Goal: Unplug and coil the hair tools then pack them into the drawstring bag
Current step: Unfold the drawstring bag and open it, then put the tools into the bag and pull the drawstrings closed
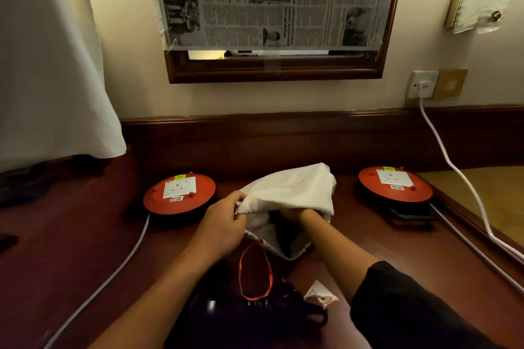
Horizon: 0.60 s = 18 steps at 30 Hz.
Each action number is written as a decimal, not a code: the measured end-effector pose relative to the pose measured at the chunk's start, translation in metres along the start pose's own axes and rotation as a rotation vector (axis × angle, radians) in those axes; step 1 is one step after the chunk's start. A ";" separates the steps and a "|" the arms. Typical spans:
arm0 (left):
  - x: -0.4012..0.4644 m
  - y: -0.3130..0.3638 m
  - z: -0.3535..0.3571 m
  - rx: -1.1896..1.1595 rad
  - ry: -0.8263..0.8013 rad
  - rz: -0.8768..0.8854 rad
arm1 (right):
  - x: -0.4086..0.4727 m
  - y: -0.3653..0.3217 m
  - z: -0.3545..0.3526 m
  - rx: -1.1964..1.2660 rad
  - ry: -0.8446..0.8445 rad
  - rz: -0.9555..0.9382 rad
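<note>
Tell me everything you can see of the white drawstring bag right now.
The drawstring bag is white, soft cloth, crumpled, lying on the dark wooden desk between two red cable reels. Its mouth faces the person and is held open: the left hand pinches the rim, while the right hand reaches inside, fingers hidden. Something dark shows within. An orange drawstring loop trails out toward the person. Faint orange marks show on top.

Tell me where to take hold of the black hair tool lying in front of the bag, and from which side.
Grip the hair tool round its thick dark body, coming from above on the near side. It lies flat on the desk, the bag's orange drawstring loop rests over its far end, and its tagged cord trails right. The left hand pinches the bag rim; the right hand is inside it.
</note>
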<state>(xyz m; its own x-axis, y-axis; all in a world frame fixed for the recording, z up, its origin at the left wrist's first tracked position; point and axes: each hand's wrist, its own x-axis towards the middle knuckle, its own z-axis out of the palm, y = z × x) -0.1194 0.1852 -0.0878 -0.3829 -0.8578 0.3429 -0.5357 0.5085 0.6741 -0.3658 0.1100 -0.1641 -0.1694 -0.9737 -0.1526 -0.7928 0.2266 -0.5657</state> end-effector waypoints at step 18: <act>-0.033 -0.032 0.019 0.056 0.044 -0.169 | -0.142 0.045 -0.023 -0.284 0.285 -0.163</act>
<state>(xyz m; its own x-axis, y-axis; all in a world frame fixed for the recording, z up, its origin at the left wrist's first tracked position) -0.1039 0.1986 -0.1335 -0.2508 -0.9332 0.2572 -0.6311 0.3591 0.6876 -0.3907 0.2581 -0.1494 -0.1518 -0.9733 0.1723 -0.9455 0.0922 -0.3122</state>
